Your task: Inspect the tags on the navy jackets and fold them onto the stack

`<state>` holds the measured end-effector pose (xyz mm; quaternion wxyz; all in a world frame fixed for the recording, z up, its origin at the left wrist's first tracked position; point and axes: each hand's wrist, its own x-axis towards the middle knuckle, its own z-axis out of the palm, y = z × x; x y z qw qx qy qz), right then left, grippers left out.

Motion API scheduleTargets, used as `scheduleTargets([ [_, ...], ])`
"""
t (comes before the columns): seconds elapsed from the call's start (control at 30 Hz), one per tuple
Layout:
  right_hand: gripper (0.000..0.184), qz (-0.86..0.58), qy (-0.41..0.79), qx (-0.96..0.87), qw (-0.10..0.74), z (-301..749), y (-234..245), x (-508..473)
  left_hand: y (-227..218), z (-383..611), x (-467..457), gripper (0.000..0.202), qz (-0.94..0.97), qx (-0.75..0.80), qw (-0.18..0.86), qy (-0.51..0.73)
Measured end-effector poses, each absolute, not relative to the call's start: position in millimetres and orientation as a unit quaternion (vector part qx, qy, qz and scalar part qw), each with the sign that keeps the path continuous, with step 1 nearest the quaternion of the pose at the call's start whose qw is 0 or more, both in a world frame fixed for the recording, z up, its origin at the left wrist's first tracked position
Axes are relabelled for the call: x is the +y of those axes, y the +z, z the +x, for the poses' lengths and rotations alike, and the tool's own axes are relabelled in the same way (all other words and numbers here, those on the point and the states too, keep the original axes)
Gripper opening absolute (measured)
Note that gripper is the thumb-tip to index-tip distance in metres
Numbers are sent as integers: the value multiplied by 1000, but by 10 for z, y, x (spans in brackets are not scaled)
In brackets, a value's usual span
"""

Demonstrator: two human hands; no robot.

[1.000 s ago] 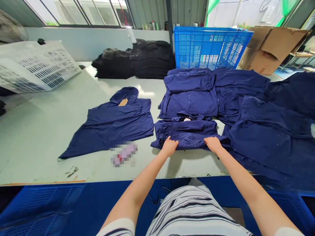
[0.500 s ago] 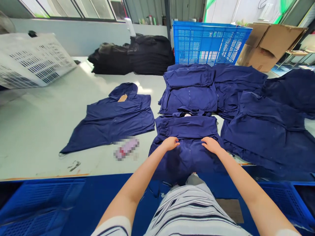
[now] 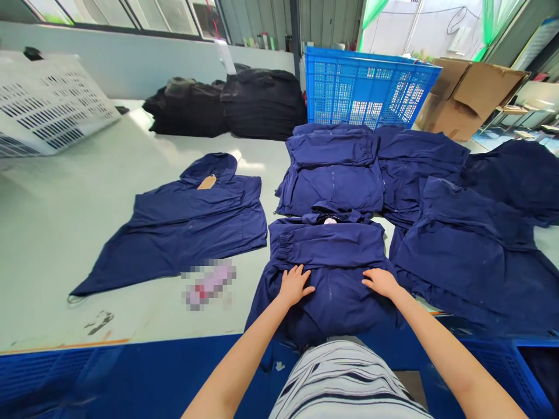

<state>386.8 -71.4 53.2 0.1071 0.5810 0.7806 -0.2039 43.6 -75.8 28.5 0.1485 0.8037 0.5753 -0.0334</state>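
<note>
A navy blue garment [image 3: 327,256] lies folded across the near edge of the pale green table [image 3: 65,233], its lower part hanging over the edge toward me. My left hand [image 3: 293,285] rests flat on its left side with fingers spread. My right hand [image 3: 381,281] lies flat on its right side, fingers stretched out. Neither hand grips the cloth. Behind this garment sits a stack of folded navy garments [image 3: 332,169].
A navy jacket [image 3: 192,221] with a tan tag lies spread out to the left. A blurred pink object [image 3: 208,284] sits beside it. More navy garments [image 3: 471,244] pile up on the right. At the back: black clothing stacks [image 3: 231,107], blue crate [image 3: 367,87], cardboard box [image 3: 471,99], white crate [image 3: 48,105].
The garment's lower half was pulled toward me and over the table edge. My hands went from gripping its near edge to lying flat and open on top of it.
</note>
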Motion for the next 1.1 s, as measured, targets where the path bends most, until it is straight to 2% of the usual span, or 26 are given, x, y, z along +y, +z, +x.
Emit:
scheduleTargets([
  [0.07, 33, 600, -189, 773, 77, 3873, 633, -421, 423, 458, -576, 33, 789, 598, 143, -16],
  [0.17, 29, 624, -152, 766, 23, 3835, 704, -26, 572, 447, -267, 20, 766, 634, 101, 17],
  [0.23, 27, 637, -115, 762, -8, 3804, 709, 204, 624, 423, -43, 20, 757, 648, 77, 30],
  [0.33, 38, 654, -70, 753, -20, 3792, 665, 535, 645, 401, 327, 39, 747, 661, 57, 40],
  [0.47, 75, 669, -68, 740, 11, 3843, 507, 963, 591, 417, 831, 77, 739, 673, 25, 16],
  [0.57, 100, 682, -94, 723, 59, 3863, 347, 1218, 498, 431, 1133, 102, 734, 677, 38, -34],
  [0.73, 118, 691, -127, 703, 110, 3807, 203, 1442, 355, 403, 1398, 114, 711, 691, 71, -110],
  [0.93, 107, 689, -120, 705, 115, 3710, 349, 1447, 341, 440, 1404, 103, 701, 699, 57, -133],
  [1.1, 74, 700, -97, 700, 100, 3651, 431, 1318, 413, 537, 1280, 72, 679, 726, 31, -106],
])
